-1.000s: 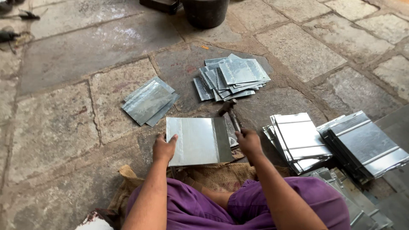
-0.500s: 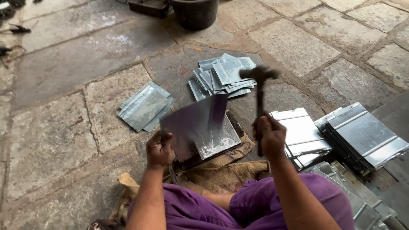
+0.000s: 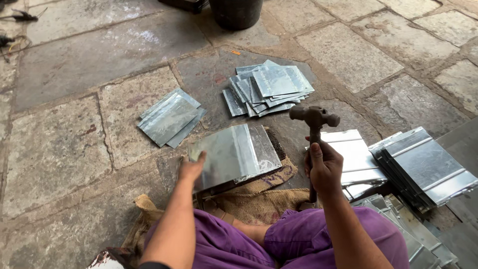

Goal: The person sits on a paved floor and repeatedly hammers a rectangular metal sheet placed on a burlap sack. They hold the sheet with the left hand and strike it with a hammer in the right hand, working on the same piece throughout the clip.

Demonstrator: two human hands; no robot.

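Your left hand lies with fingers spread on the near-left corner of the metal sheet, pinning it flat on the block over the burlap sacking in front of your knees. Your right hand is clenched round the handle of the hammer, whose head is raised above the sheet's right edge. You look to be between blows on that sheet. The next strike calls for a square landing near the right edge, well away from your left fingers. Finished stacks lie further out on the stone floor.
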